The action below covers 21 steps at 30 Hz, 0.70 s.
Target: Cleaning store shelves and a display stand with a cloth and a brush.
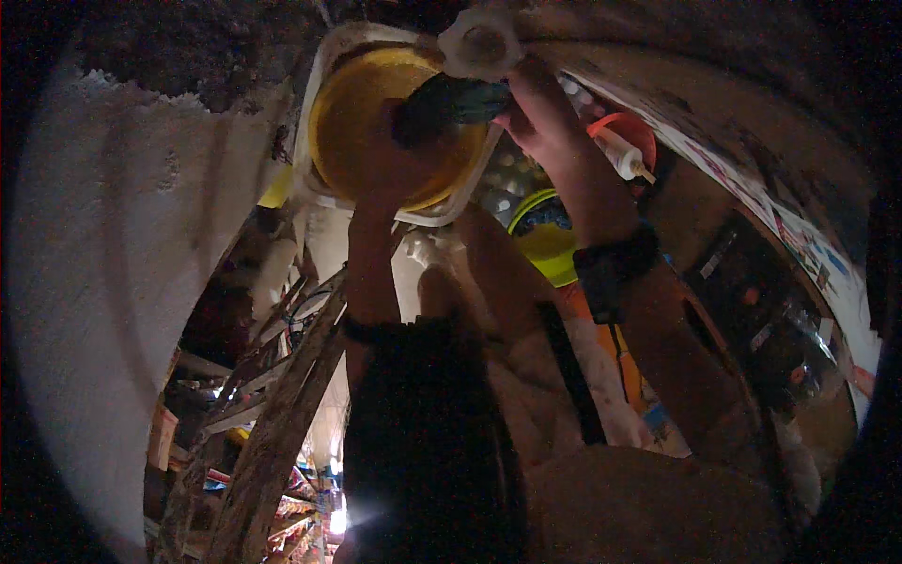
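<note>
1. I see two bare hands at one round yellow basin (pixel 343 80), which sits within one white, rounded-corner tub (pixel 303 179).
2. One dark green, soft-looking bundle (pixel 451 103) is over the basin's right half, between the hands.
3. My right hand (pixel 528 111), just right of the basin, grasps the bundle's right end; one black band (pixel 615 268) circles that wrist.
4. My left hand (pixel 412 162) is over the basin, at the bundle's left end; it is too dark for me to tell if it grips.
5. One white, scalloped, round object (pixel 479 44) overlaps the basin's upper right.
6. Right of the basin I count two more containers: one red-orange and round (pixel 639 132), beside one white nozzled bottle (pixel 620 155), and one yellow-green bowl (pixel 550 258).
</note>
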### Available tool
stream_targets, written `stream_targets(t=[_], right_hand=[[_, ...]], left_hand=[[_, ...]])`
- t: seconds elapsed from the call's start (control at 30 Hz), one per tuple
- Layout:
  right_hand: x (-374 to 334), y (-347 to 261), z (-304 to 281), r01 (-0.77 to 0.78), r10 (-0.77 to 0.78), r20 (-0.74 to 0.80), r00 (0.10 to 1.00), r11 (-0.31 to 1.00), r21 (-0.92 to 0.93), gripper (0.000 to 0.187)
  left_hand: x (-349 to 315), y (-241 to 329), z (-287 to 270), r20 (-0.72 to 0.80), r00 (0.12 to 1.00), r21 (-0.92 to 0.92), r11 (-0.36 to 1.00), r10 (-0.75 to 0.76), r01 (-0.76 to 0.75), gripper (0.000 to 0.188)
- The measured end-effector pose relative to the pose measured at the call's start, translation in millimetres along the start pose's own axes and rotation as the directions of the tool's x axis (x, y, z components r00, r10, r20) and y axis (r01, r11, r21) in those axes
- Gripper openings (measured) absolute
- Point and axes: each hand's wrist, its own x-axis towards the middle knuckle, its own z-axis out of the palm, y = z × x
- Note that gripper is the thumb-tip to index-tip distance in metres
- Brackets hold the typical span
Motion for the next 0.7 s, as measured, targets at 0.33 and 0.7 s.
stream_targets(t=[0.33, 0.7], right_hand=[[17, 39, -23, 0.476, -0.481, 0.518, 0.707, -0.218, -0.852, 0.028], [19, 32, -14, 0.202, -0.167, 0.320, 0.933, 0.976, -0.081, 0.039]], left_hand=[[21, -4, 7, -0.128, 0.969, -0.884, 0.467, -0.213, -0.014, 0.048], [19, 14, -1, 0.113, 0.984, -0.993, 0.028, -0.135, 0.118, 0.054]])
